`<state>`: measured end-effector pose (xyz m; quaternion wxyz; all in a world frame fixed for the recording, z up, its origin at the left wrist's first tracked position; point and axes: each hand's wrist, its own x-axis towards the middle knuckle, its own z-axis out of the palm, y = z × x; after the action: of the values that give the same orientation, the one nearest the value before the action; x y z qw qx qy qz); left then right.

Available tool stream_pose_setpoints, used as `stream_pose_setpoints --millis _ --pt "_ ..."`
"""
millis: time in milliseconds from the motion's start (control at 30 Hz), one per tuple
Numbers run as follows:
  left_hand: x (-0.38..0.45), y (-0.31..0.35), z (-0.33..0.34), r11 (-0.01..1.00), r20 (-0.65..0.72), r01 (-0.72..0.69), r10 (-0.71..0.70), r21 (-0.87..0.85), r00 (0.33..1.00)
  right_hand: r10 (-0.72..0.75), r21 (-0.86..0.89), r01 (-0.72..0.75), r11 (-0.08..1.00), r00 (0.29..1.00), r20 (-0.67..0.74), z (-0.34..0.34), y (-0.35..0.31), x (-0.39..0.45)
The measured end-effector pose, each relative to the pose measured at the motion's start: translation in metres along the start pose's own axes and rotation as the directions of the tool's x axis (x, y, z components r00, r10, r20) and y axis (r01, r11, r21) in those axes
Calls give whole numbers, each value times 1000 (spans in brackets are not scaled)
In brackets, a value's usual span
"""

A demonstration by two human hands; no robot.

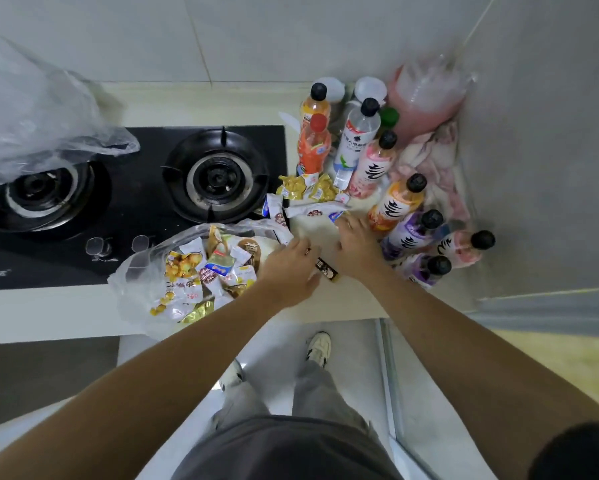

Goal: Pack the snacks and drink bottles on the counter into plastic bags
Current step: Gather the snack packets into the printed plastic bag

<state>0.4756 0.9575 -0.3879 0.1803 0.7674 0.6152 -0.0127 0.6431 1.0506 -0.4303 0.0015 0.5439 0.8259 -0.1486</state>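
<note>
Plastic bag [145, 271] half-filled; left hand [291, 268] lies open-gripped, right hand [355, 247] gathers loose snack packets [312, 192], open-gripped; next, pinch and drop them in.

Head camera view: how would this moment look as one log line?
left hand: at clear plastic bag of snacks | right hand: reaching white snack packets | upright drink bottles: unpacked

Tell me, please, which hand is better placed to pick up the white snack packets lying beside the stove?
Probably the right hand: its fingertips already reach the white packets, while the left hand sits nearer the open snack bag.
</note>
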Motion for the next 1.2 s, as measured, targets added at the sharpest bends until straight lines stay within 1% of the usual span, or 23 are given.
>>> stream_pose_setpoints --millis 67,133,167,333,433,500,633,767,900,967,1067,1200 --pt "10 9 12 999 17 -28 27 40 999 -40 -14 41 999 998 51 3 5 12" --pt "18 15 23 999 33 -13 12 39 999 -65 -55 73 996 990 125 6 8 24" --pt "20 18 27 1000 44 5 -7 30 999 -66 -71 76 995 989 135 9 9 29" --pt "26 19 43 996 86 39 -46 78 995 -45 -64 50 997 997 67 24 17 38" --pt "24 18 49 991 97 0 -13 132 995 -39 -74 42 996 998 47 31 22 29" --pt "22 17 50 986 105 -18 0 168 994 -27 -79 27 996 1000 8 34 24 17" --pt "22 13 46 978 103 -64 45 198 994 -35 9 35 999 999 -35 42 24 -4" --pt "23 9 43 977 80 -85 71 195 994 -35 1 35 999 998 -55 43 23 -17" --pt "18 2 50 967 64 -169 159 192 985 8 -14 -9 1000 997 -71 44 26 -23" --pt "17 -2 52 962 45 -202 197 185 979 26 12 -25 1000 998 -59 44 26 -26" --pt "15 -3 47 965 6 -210 212 157 977 16 68 -11 998 997 -70 36 24 -29" --pt "14 1 21 973 -39 -210 215 98 976 -24 143 45 989 989 -144 19 18 -28"
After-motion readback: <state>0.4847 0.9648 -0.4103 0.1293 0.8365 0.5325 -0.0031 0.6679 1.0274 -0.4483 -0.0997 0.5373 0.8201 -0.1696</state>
